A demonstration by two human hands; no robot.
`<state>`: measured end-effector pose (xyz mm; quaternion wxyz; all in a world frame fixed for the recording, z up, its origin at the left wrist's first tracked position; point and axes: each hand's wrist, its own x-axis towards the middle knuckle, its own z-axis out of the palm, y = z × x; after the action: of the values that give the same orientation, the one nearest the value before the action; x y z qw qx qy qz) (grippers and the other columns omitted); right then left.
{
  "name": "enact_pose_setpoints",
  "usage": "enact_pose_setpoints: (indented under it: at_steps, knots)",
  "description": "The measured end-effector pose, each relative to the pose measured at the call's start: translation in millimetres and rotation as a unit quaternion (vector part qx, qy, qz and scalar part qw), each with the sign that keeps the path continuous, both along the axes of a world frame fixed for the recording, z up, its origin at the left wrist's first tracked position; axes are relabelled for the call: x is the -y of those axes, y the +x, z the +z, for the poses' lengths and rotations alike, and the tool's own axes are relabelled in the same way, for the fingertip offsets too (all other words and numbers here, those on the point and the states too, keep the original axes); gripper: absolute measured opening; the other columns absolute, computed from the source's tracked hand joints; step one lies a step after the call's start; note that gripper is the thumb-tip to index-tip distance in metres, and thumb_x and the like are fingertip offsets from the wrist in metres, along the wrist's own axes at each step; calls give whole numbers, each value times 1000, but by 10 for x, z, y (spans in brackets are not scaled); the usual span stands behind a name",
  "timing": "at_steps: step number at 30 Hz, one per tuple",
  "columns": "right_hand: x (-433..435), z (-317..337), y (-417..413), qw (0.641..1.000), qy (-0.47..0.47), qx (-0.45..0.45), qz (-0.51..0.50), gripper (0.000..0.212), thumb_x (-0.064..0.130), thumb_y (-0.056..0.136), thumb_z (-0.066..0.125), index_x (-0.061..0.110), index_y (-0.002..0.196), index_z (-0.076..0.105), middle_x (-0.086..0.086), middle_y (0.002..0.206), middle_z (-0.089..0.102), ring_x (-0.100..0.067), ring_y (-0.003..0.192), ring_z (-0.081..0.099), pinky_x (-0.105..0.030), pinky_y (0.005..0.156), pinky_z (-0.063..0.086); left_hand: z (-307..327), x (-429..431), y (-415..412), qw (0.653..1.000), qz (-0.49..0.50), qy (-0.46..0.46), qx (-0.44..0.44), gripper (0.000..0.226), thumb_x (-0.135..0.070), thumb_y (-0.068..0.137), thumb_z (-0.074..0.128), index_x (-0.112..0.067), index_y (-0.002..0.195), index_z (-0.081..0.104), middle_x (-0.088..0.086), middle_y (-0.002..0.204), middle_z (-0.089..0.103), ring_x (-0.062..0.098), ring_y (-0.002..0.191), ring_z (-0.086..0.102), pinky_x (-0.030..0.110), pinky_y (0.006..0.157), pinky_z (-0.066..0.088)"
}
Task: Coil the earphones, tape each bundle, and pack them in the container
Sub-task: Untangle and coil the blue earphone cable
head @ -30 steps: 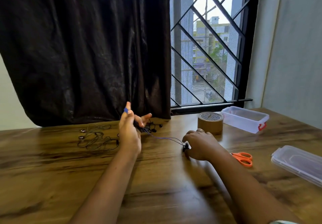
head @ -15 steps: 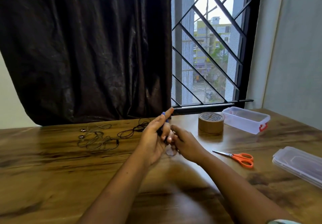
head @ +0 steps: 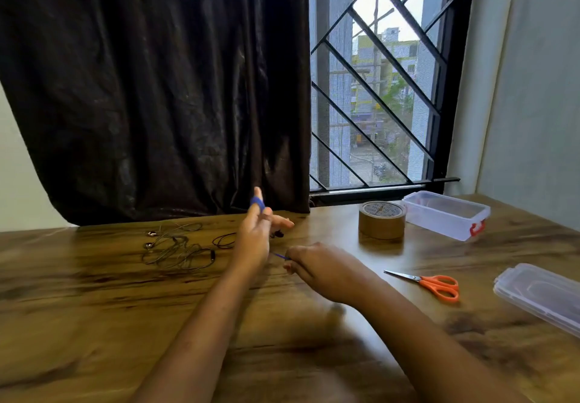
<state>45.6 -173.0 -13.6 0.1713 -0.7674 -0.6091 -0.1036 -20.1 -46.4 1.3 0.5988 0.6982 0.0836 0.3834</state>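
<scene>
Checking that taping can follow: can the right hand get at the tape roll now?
Probably yes: only table lies between the right hand and the tape roll, though that hand pinches the blue cable and would need to release it.

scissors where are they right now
In the head view the scissors lie on the right of the table, between the right hand and the lid, nearer than the tape.

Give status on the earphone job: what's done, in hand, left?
Done: no finished bundle shows; the container looks empty, with its lid off to the side.
In hand: the blue earphone cable is looped on raised fingers of the left hand, and the right hand pinches the free run.
Left: grey earphones and black earphones lie loose; tape roll and scissors lie untouched.
</scene>
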Motion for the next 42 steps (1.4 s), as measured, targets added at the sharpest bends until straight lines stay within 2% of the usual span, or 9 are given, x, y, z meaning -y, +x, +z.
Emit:
enact_pose_setpoints:
  at_steps: [3, 8, 16, 19, 29, 33, 37, 39, 42]
  knots:
    - [84, 90, 31, 996, 63, 60, 8, 23, 37, 99, 41, 27, 110, 58, -1, 100, 69, -25, 89, 64, -33, 66, 45, -33, 40, -5, 987, -53, 68, -133, 47, -10, 102, 33, -14, 148, 25, 4, 109, 63, -9, 76, 54, 0, 67, 41]
    - [247, 236, 211, 987, 147, 62, -18, 34, 46, 93, 37, 27, 99, 65, 7, 93, 63, -17, 87, 62, -30, 73, 46, -15, 155, -100, 955, -198, 51, -215, 32, -21, 103, 28, -4, 115, 53, 2, 48, 48, 14, 41, 52, 41, 81, 55]
    - [262, 186, 326, 965, 259, 1, -35, 18, 25, 91, 52, 28, 97, 68, 18, 87, 60, -2, 80, 58, -29, 76, 37, 41, 291, -155, 921, -316, -141, -180, 44, -30, 100, 28, -4, 86, 61, -3, 39, 27, 10, 32, 27, 36, 67, 53]
    - [214, 150, 335, 955, 285, -78, -21, 17, 13, 90, 58, 23, 94, 70, 16, 82, 62, 3, 67, 57, -27, 68, 50, 71, 308, -167, 913, -331, -193, -140, 39, -30, 98, 30, -7, 80, 55, -3, 36, 26, 9, 29, 24, 30, 57, 52]
    - [117, 140, 171, 923, 257, -277, -77, 20, 8, 89, 58, 19, 98, 73, 8, 81, 64, -1, 72, 54, -9, 59, 41, 41, 279, -131, 897, -355, -250, -89, 36, -30, 99, 31, -14, 70, 44, -6, 36, 27, 7, 28, 24, 30, 54, 52]
    - [129, 174, 143, 879, 242, -410, -36, 21, 10, 91, 57, 23, 93, 73, 1, 89, 71, -11, 85, 64, -18, 73, 51, 63, 289, -126, 906, -336, -243, -82, 37, -29, 100, 30, -14, 68, 44, -6, 35, 26, 6, 28, 24, 28, 50, 52]
    - [186, 248, 87, 830, 209, -517, -23, 20, 16, 95, 48, 19, 90, 68, 5, 80, 65, 0, 70, 55, -13, 64, 43, 68, 234, -114, 925, -289, -236, -72, 37, -30, 99, 32, -15, 67, 44, -5, 35, 27, 6, 28, 26, 26, 46, 51]
    - [200, 246, 78, 818, 199, -539, -22, 17, 29, 93, 54, 17, 95, 66, 2, 86, 65, -4, 76, 56, -20, 68, 41, 53, 182, -107, 939, -258, -219, -67, 37, -29, 100, 33, -14, 67, 45, -5, 35, 28, 6, 29, 27, 26, 45, 49]
    - [196, 257, 33, 840, 196, -506, -1, 13, 16, 91, 60, 18, 81, 67, 9, 71, 65, 10, 59, 56, -5, 55, 40, 36, 136, -98, 955, -222, -180, -74, 37, -27, 101, 33, -13, 68, 44, -5, 38, 28, 8, 31, 29, 29, 51, 41]
